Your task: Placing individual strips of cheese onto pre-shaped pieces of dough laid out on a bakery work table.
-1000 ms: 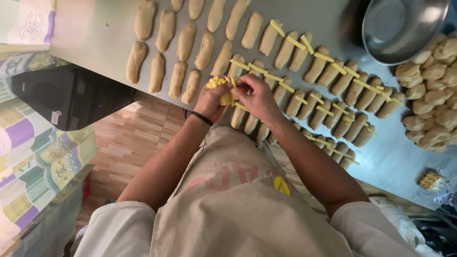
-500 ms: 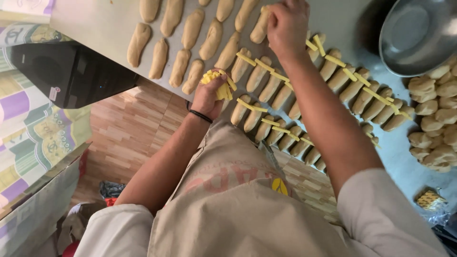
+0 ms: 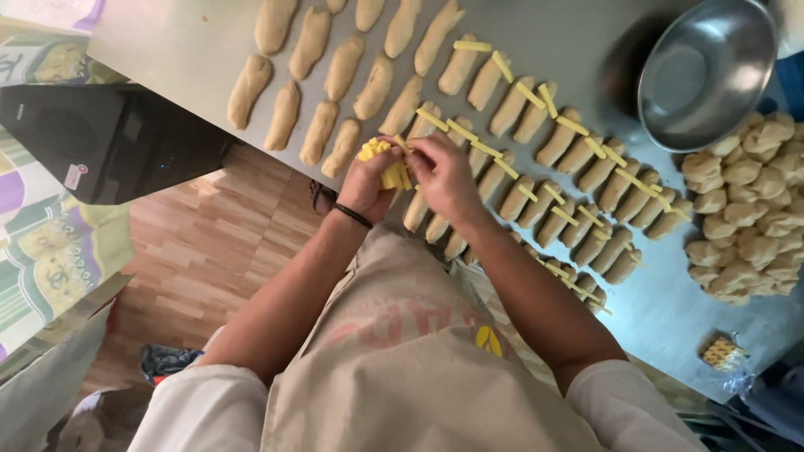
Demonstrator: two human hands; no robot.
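Fingertips of both hands overlap, exact pinch hard to make out. Left hand [image 3: 366, 180] closed around bundle of yellow sticks [image 3: 385, 163] at near edge of steel table [image 3: 176, 46]; right hand [image 3: 442, 172] pinches one stick from bundle. Sticks pale yellow, thin, straight. Dough logs [image 3: 322, 132] in rows, top ones cut off. One steel bowl [image 3: 703, 71] at far right corner.

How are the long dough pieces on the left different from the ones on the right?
The bare oblong dough pieces have nothing on top; the topped oblong dough pieces carry yellow strips. The bare ones lie spaced apart, the topped ones packed closer. Both are pale, oblong, on the grey metal table.
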